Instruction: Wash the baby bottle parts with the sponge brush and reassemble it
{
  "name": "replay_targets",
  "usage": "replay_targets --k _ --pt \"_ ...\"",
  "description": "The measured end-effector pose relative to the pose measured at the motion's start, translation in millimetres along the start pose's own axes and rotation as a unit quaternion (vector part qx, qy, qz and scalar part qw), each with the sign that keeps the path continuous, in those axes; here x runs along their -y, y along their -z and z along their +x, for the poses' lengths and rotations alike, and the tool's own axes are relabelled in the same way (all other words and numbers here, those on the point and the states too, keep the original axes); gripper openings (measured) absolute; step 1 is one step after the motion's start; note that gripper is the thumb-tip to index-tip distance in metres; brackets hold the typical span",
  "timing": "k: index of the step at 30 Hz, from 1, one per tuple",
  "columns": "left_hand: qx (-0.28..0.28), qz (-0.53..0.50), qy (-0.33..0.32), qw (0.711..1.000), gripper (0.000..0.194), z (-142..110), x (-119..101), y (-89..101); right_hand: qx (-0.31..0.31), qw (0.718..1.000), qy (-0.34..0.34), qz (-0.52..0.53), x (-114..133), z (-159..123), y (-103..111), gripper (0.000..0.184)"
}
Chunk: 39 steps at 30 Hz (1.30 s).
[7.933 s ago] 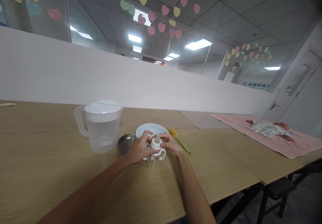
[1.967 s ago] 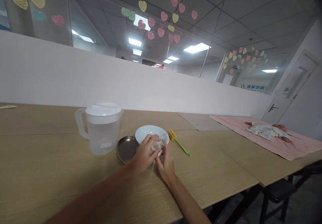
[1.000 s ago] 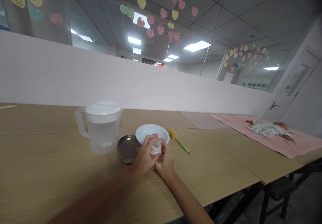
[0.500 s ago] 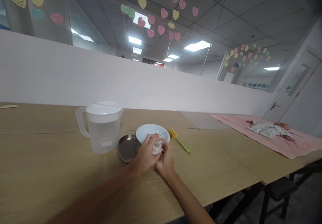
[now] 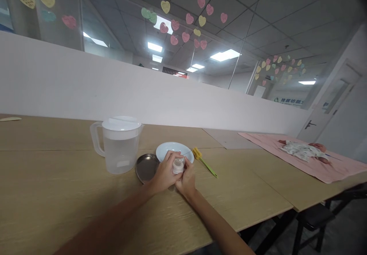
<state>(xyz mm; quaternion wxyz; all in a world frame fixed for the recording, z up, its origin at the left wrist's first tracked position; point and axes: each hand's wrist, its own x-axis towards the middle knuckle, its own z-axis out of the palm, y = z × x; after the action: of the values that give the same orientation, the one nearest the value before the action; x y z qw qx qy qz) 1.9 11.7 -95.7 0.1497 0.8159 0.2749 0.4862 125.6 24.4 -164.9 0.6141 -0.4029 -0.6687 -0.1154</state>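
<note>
My left hand (image 5: 165, 174) and my right hand (image 5: 187, 178) meet around a small baby bottle (image 5: 178, 166) with a white collar and a clear dome-like top. Fingers of both hands curl round it, hiding much of its body. Just beyond them lies a white bowl (image 5: 169, 146), its near rim partly covered by my hands. A round metal dish (image 5: 145, 167) rests left of my left hand. To the right of the bowl is a bottle brush (image 5: 204, 161) with a yellow sponge head and green handle.
A lidded clear pitcher (image 5: 120, 151) holding liquid stands at the left. Far right, a baby doll (image 5: 301, 150) lies on a pink cloth (image 5: 263, 144). Behind the wooden table (image 5: 71, 194) runs a white wall (image 5: 86, 83); a dark stool (image 5: 314, 216) stands below at the right.
The bottle in my hands has turned slightly and sits a little closer to upright. Both hands still grip it. The whole view has shifted a little.
</note>
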Motion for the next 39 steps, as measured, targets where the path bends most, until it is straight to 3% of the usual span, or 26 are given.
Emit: replay_targets --k 4,7,10,14,17,19,22,26,28,31,39 --pt "0.007 0.000 0.015 1.000 0.047 2 0 3.0 -0.020 1.000 0.020 -0.011 -7 -1 -6 0.068" --pt "0.042 0.008 0.018 0.999 0.048 -1 -4 7.2 -0.029 0.999 0.017 -0.002 -8 -6 -6 0.070" --pt "0.076 0.020 0.008 0.997 0.051 -6 -8 12.7 0.006 0.999 0.008 0.034 -9 -10 5 0.069" --pt "0.076 0.024 0.004 0.997 0.047 -10 -10 15.8 0.077 0.993 0.041 0.076 -9 -2 27 0.056" --pt "0.052 0.020 0.002 0.998 0.046 -11 -6 12.8 0.057 0.993 0.027 0.101 -7 19 34 0.036" --pt "0.021 0.004 -0.002 1.000 0.054 -13 -1 8.2 0.026 0.993 0.008 0.115 -3 36 31 0.028" --pt "-0.016 -0.037 0.025 0.999 0.067 -18 8 -0.9 0.007 0.992 -0.011 0.124 2 50 21 0.032" --pt "-0.028 -0.063 0.076 0.995 0.068 -26 18 -11.5 0.020 0.992 -0.004 0.121 3 42 13 0.029" --pt "-0.032 -0.075 0.084 0.993 0.066 -28 20 -13.5 0.055 0.992 -0.001 0.113 1 34 14 0.032" --pt "-0.021 -0.109 0.099 0.989 0.065 -26 19 -11.4 0.072 0.992 -0.007 0.105 1 29 16 0.035" --pt "0.038 -0.186 0.139 0.972 0.074 -16 12 -3.1 -0.022 0.992 -0.096 0.081 7 28 5 0.034"
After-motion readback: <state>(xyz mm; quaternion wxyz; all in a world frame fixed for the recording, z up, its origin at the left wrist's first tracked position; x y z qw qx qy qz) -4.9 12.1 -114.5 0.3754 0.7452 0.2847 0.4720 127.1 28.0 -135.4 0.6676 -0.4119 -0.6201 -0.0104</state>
